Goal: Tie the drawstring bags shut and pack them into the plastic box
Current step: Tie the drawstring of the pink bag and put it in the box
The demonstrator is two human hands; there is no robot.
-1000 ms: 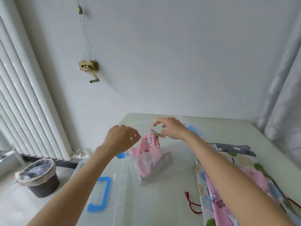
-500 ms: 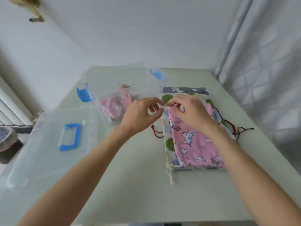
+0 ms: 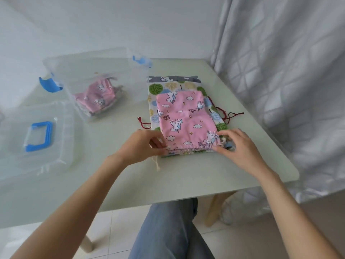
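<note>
Clear plastic lid (image 3: 35, 139) with its blue handle lies at far left; right of it the plastic box (image 3: 97, 85) holds a packed pink bag (image 3: 96, 98). At centre, left hand (image 3: 139, 146) and right hand (image 3: 237, 144) pinch the pink unicorn bag (image 3: 184, 118) by its gathered near edge, atop the stacked bags (image 3: 173, 86).

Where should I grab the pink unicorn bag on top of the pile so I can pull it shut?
Take the pink unicorn bag at its gathered drawstring edge, which faces you, coming in from the near side with one grip at each end. The left hand and right hand already sit at those two corners. The cream cord trails out at the left corner, so pulling there likely cinches it.
</note>
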